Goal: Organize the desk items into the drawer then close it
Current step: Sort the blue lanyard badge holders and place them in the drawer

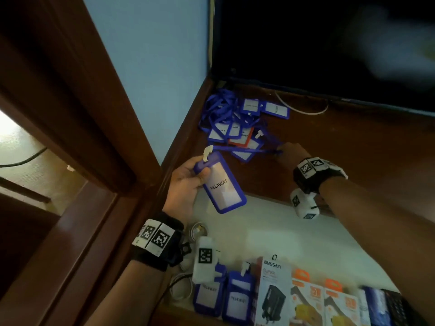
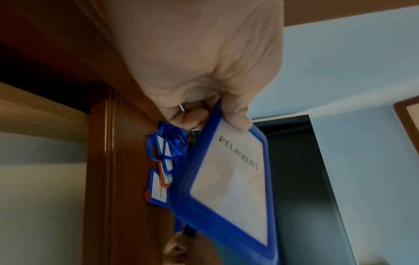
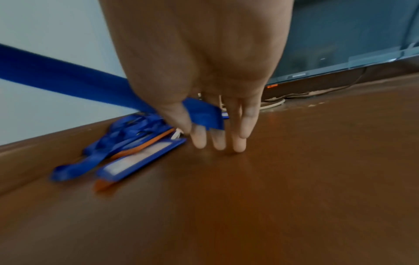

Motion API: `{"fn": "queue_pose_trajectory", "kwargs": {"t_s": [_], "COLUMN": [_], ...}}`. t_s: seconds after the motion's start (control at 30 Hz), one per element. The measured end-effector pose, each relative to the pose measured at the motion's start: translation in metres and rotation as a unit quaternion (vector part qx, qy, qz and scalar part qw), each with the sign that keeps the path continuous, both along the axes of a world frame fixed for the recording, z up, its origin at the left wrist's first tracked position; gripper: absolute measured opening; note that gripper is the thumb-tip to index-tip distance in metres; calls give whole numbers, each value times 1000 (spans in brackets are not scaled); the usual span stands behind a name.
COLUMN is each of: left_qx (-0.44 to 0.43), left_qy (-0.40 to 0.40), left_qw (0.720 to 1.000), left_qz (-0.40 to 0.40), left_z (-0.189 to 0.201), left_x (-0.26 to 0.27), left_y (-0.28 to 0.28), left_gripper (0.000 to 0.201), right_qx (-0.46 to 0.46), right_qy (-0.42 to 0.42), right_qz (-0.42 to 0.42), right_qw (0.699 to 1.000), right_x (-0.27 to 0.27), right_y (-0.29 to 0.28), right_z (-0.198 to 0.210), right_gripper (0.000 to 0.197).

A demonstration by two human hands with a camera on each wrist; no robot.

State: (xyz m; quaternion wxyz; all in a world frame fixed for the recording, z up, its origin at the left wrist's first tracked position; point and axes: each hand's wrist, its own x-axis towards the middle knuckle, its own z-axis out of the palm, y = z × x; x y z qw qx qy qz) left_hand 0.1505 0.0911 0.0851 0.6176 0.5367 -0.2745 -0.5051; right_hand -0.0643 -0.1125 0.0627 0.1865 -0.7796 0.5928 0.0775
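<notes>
PELAWAT: badge holder (image 1: pixel 220 182) I hold | PELAWAT: two badge holders (image 1: pixel 237 300) at drawer's near edge | ONESAM: white charger box (image 1: pixel 274 292) beside them

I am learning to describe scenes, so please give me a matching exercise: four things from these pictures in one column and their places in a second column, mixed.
Things
1. PELAWAT badge holder
2. blue lanyard strap
3. orange-edged badge holder
4. ONESAM box

Places
a. in the pile on the desk
b. in the left hand
c. in the open drawer
d. pinched by the right hand

Pairs: 1-b, 2-d, 3-a, 4-c
</notes>
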Motion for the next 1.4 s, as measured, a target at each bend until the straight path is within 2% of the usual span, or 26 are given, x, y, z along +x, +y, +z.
{"fn": "queue_pose_trajectory", "kwargs": {"t_s": [0.1, 0.2, 0.3, 0.37, 0.43, 0.5, 0.53, 0.6, 0.63, 0.7, 0.73, 0.77, 0.83, 0.9, 0.97, 1.03, 1.17, 1.3, 1.4], "left_qx": [22, 40, 46, 38, 33, 38, 42, 50, 57, 65, 67, 68, 70, 65, 63, 62, 77, 92, 93], "left_qy": [-12, -15, -23, -20, -14, -15, -16, -16, -18, -26, -26, -29, -57, -70, -66, -51, -31, -39, -61], "left_qw": [1000, 999, 999, 999, 999, 999, 999, 997, 996, 993, 992, 990, 984, 979, 977, 975, 967, 956, 947], "left_qz": [-7, -6, 4, -2, -10, -18, -26, -54, -70, -92, -102, -117, -153, -180, -194, -209, -239, -275, -301], "left_z": [-6, -11, -19, -23, -26, -29, -30, -33, -34, -36, -37, -37, -36, -33, -30, -26, -26, -26, -20], "left_x": [10, 14, 13, 10, 4, -3, -8, -18, -24, -38, -46, -54, -70, -85, -97, -107, -129, -149, -159], "left_y": [-13, -26, -35, -38, -40, -40, -40, -35, -32, -23, -18, -13, -4, 4, 11, 17, 30, 36, 35], "left_gripper": [21, 25, 27, 27, 26, 26, 27, 28, 27, 24, 25, 26, 23, 20, 21, 21, 25, 25, 22], "right_qx": [-8, -82, -145, -152, -109, -33, 12, 76, 76, 35, 29, 39, 108, 158, 165, 174, 184, 197, 187], "right_qy": [-32, -76, -118, -137, -131, -117, -136, -221, -246, -270, -314, -379, -500, -586, -626, -638, -614, -622, -610], "right_qz": [-71, -89, -119, -143, -153, -147, -159, -216, -226, -202, -200, -201, -226, -242, -229, -198, -153, -152, -143], "right_qw": [997, 990, 975, 968, 973, 982, 978, 948, 939, 941, 928, 903, 829, 757, 727, 724, 752, 742, 756], "right_x": [7, 10, 8, 5, -4, -19, -26, -35, -38, -38, -35, -29, -18, -15, -21, -31, -50, -72, -86], "right_y": [-20, -35, -31, -16, 1, 22, 34, 61, 74, 101, 114, 129, 151, 164, 172, 178, 190, 200, 202], "right_z": [10, 26, 41, 48, 41, 17, 3, -17, -23, -31, -31, -25, -14, -7, -3, -1, 6, 6, 6], "right_gripper": [16, 15, 19, 18, 13, 12, 12, 6, 4, 4, 4, 3, 7, 12, 32, 53, 74, 73, 62]}}
